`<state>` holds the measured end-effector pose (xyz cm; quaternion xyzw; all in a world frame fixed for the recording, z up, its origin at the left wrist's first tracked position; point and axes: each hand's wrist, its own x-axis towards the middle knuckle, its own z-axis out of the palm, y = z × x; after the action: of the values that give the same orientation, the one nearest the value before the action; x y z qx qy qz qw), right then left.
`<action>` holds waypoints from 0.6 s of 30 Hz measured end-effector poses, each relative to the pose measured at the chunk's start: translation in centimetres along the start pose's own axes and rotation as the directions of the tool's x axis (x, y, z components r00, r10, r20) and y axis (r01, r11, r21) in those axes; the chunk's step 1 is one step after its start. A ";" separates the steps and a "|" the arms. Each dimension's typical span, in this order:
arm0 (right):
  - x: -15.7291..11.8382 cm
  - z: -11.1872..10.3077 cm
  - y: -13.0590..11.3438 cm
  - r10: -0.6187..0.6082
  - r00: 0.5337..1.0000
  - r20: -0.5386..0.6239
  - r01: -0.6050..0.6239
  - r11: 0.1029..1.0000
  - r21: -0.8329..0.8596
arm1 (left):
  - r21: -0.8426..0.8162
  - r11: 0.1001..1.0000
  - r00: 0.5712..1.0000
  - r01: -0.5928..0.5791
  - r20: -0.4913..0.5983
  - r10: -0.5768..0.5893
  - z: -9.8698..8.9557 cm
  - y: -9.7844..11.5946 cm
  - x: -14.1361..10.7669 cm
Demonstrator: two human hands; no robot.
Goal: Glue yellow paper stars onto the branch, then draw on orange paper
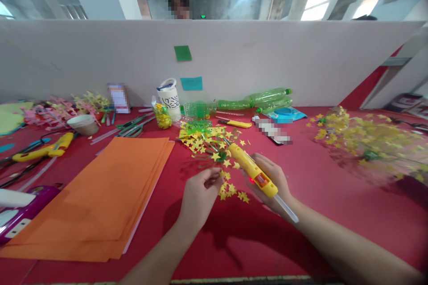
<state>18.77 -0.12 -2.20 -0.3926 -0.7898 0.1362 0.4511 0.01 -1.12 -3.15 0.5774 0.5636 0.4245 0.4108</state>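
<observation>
In my right hand (272, 173) is a yellow glue gun (252, 167), with a clear glue stick (286, 208) sticking out of its back end. Its nozzle points up and left, toward a cluster of thin green strips tipped with yellow paper stars (216, 156). My left hand (203, 189) is pinched closed just below that cluster; what lies between its fingertips is too small to make out. Loose yellow stars (230, 190) lie on the red table between my hands. Behind the cluster are more yellow stars (197, 136) in a heap.
Orange paper sheets (100, 187) lie at left, near another yellow glue gun (62, 144) and a purple power strip (30, 213). Scissors (135, 125), a yellow cutter (236, 123) and green plastic bottles (267, 98) are farther back. A yellow-star bunch (371, 138) stands right.
</observation>
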 end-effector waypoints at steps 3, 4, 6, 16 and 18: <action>0.2 -0.2 0.0 -0.013 0.999 -0.048 0.013 1.000 0.000 | 0.077 0.996 0.998 -0.052 -0.015 0.053 -0.3 -0.3 0.2; 0.2 -0.2 0.0 -0.010 0.998 -0.063 0.010 1.000 0.001 | 0.091 0.993 0.997 -0.075 -0.019 0.077 -0.4 -0.4 0.3; 0.3 -0.4 0.0 0.014 0.996 -0.093 -0.014 1.000 0.007 | 0.116 0.986 0.992 -0.120 -0.028 0.124 -0.6 -0.7 0.3; 1.3 -1.2 1.1 0.438 0.877 -0.199 -0.382 0.885 0.265 | 0.339 0.909 0.907 -0.243 -0.253 0.337 -5.9 1.9 1.8; 1.5 -1.4 1.4 0.479 0.854 -0.204 -0.418 0.864 0.281 | 0.183 0.949 0.916 -0.257 -0.268 0.299 -6.8 2.2 4.3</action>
<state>20.19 1.71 -1.31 -0.5275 -0.5867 0.2731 0.5504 -5.79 3.12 1.17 0.6107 0.5591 0.5176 0.2157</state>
